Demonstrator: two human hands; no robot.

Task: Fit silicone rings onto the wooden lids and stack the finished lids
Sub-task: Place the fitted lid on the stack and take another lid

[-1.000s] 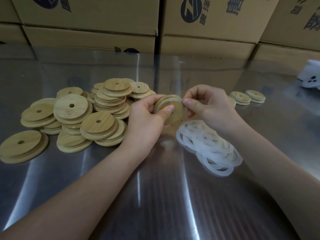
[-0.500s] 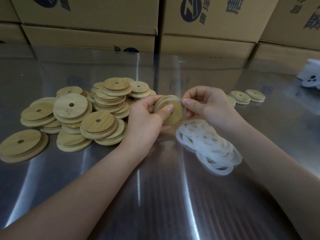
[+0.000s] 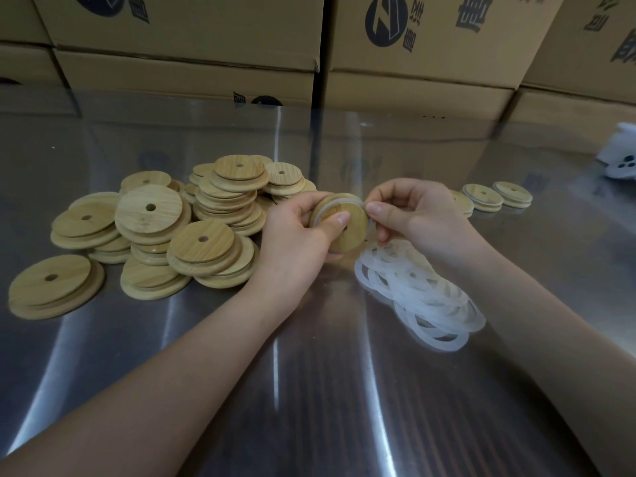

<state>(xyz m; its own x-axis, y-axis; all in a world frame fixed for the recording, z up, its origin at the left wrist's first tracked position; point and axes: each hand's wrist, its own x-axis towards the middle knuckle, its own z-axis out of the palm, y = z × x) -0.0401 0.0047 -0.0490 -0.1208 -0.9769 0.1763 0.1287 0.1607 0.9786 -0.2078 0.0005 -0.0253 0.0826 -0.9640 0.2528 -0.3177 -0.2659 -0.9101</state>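
Left hand (image 3: 296,237) grips the lid (image 3: 354,226), tilted on edge over the counter's (image 3: 309,373) middle. Right hand (image 3: 414,216) pinches the ring (image 3: 335,202) at the lid's right rim, probably unseated there.

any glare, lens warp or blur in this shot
Head view: long glare streaks run down the steel table, which also mirrors the cardboard boxes at its far edge; the wide lens bows the box edges; the wooden lid and silicone ring look sharp; the white object at far right is soft and cropped.
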